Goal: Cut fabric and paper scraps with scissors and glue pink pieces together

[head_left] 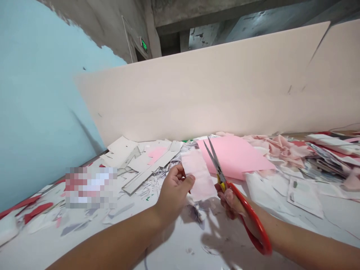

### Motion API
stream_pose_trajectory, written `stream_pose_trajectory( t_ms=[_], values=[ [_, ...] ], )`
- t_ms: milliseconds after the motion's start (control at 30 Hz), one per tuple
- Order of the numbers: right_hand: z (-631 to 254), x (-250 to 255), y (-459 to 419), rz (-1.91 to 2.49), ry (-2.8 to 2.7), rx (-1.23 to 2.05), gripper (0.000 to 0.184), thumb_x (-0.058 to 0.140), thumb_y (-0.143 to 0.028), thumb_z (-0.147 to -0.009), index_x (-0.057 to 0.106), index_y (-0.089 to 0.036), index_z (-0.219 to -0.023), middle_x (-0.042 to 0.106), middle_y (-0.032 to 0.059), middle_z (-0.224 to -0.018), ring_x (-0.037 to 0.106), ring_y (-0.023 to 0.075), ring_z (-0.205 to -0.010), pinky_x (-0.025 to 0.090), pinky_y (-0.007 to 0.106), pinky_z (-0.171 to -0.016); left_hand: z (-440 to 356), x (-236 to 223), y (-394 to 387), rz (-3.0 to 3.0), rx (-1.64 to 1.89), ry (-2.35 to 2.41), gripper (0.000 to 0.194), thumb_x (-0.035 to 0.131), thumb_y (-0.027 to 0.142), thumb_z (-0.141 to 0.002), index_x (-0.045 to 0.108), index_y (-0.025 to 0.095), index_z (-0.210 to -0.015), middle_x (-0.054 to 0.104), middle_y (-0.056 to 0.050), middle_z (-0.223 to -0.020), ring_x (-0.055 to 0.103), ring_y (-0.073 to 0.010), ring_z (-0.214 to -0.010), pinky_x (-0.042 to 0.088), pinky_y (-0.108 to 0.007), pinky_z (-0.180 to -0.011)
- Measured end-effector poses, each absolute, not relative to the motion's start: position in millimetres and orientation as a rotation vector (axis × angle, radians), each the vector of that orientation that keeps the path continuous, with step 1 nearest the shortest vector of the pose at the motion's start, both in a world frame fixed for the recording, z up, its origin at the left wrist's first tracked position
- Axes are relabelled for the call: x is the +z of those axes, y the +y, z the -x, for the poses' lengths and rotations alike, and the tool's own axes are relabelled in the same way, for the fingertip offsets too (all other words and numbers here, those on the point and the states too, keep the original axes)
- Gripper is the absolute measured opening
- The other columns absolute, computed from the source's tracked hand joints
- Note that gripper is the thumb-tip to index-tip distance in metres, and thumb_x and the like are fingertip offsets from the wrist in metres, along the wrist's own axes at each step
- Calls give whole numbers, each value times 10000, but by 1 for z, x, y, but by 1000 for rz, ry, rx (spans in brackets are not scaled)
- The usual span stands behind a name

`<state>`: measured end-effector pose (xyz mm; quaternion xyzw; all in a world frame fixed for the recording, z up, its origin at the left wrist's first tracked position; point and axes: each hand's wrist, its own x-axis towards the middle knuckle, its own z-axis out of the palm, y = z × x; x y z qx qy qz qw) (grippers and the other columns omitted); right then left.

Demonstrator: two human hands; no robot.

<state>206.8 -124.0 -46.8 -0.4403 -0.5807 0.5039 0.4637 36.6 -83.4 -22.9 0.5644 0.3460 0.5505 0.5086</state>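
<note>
My left hand pinches the left edge of a pale pink, roughly rectangular piece of paper between thumb and fingers. Close by on the right, my right hand is closed around a pair of scissors with red handles and a yellow part near the pivot. Their metal blades point up and away, slightly parted, with no paper visibly between them. A larger sheet of brighter pink paper lies behind the blades. Some fingers of both hands are hidden.
Paper scraps cover much of the white table. White cardboard strips lie at the back left, crumpled peach material and a pile of scraps at the right. A pale panel stands behind, a blue wall on the left.
</note>
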Motion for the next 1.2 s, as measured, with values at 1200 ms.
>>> stream_pose_trajectory(
  t_ms=[1200],
  values=[
    [-203,-38,-133,1274,-1539,1069,460,290,-639,-797,365,-217,-630,400,-28,-565,373,135,-533,344,303,-534,-38,-14,-96,-1400,1199,765,330,571,354,-768,535,159,-1032,578,-23,-731,502,-93,-609,454,-233,-569]
  ],
)
